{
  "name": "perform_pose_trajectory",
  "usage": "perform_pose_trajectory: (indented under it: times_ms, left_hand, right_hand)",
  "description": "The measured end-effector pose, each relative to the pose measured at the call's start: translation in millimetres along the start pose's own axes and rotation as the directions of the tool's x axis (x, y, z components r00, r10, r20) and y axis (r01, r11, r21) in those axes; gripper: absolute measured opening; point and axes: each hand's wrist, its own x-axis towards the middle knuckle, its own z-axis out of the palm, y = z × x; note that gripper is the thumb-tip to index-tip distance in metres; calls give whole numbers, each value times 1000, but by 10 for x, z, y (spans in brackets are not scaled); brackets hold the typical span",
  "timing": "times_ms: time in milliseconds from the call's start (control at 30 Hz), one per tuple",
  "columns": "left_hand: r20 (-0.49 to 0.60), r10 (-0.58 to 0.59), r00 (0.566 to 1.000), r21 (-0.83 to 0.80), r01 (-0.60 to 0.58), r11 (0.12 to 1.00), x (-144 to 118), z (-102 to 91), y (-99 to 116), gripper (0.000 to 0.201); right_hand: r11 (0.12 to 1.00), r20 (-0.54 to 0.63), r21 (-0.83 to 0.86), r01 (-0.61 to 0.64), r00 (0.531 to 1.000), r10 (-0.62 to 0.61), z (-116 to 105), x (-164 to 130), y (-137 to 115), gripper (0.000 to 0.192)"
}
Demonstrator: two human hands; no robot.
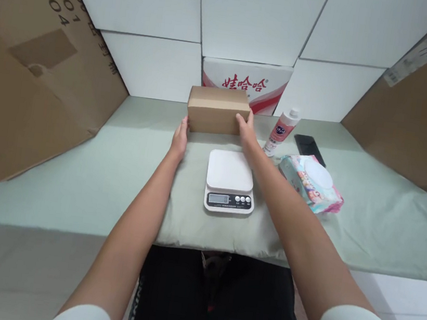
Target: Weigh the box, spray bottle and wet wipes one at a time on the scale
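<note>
A small brown cardboard box (215,120) is at the back of the table, gripped between my two hands. My left hand (180,133) presses against its left end. My right hand (246,124) wraps round its right end, with the thumb on the front face. Closer to me lies a white digital kitchen scale (231,172), its weighing plate bare and its display facing me. I cannot make out the reading.
Right of the scale stand a pink-labelled bottle (280,132) and a pack of wet wipes (311,183), with a black phone (310,148) behind. A white-and-red carton (225,72) stands behind the box. Large cardboard panels (33,94) flank the green tablecloth (125,169).
</note>
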Motion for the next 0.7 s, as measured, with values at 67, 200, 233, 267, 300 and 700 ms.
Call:
perform_pose_trajectory:
  times_ms: [67, 200, 233, 267, 300, 700]
  left_hand:
    - [14, 49, 999, 8, -49, 999, -37, -4, 91, 80]
    - [44, 168, 985, 6, -168, 986, -433, 5, 577, 85]
    - [54, 179, 982, 9, -180, 984, -620, 8, 716, 84]
    - [59, 177, 982, 17, -178, 984, -835, 8, 834, 82]
    - [62, 166, 984, 26, -168, 985, -1068, 4, 919, 78]
    - [-16, 46, 999, 60, -45, 997, -2280, 15, 641, 64]
  right_hand:
    - [997, -19, -17, 76, 997, -76, -56, -99, -110, 79]
    - [940, -31, -72, 332, 942, -335, -425, -643, -508, 72]
    - [927, -45, -97, 361, 929, -367, -552, -853, -611, 70]
    - [923, -40, -113, 368, 927, -374, -680, -1081, -698, 70]
    - [924, -34, -129, 361, 929, -368, -802, -1315, -763, 69]
    - [917, -106, -277, 288, 939, -327, -1141, -2377, -475, 70]
